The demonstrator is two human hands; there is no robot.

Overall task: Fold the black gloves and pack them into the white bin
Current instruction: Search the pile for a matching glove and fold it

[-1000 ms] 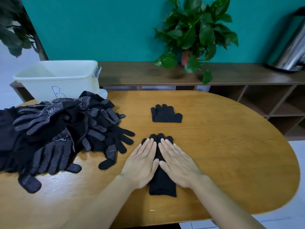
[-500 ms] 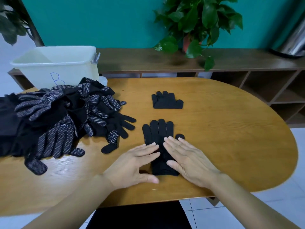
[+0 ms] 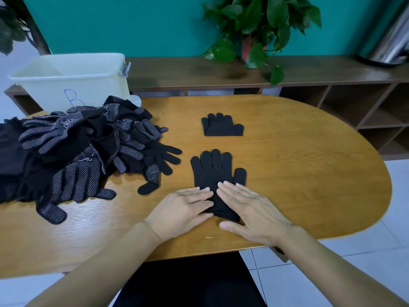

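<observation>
A black glove pair (image 3: 215, 171) lies flat on the wooden table (image 3: 298, 173), fingers pointing away from me. My left hand (image 3: 183, 209) and my right hand (image 3: 250, 209) rest with straight fingers on its cuff end, left hand on the left edge, right hand on the right. A folded black glove (image 3: 222, 126) lies farther back. A pile of black dotted gloves (image 3: 84, 149) covers the table's left side. The white bin (image 3: 70, 78), marked with a blue B, stands behind the pile.
A low brown shelf (image 3: 309, 74) runs along the teal wall with a potted plant (image 3: 256, 27) on it. A shiny metal container (image 3: 391, 41) stands at the far right. White floor tiles (image 3: 332, 284) show beyond the table's near edge.
Both hands slid down the glove toward me, from its fingers to its cuff end. The glove's fingers are now uncovered. The view tilted down a little.
</observation>
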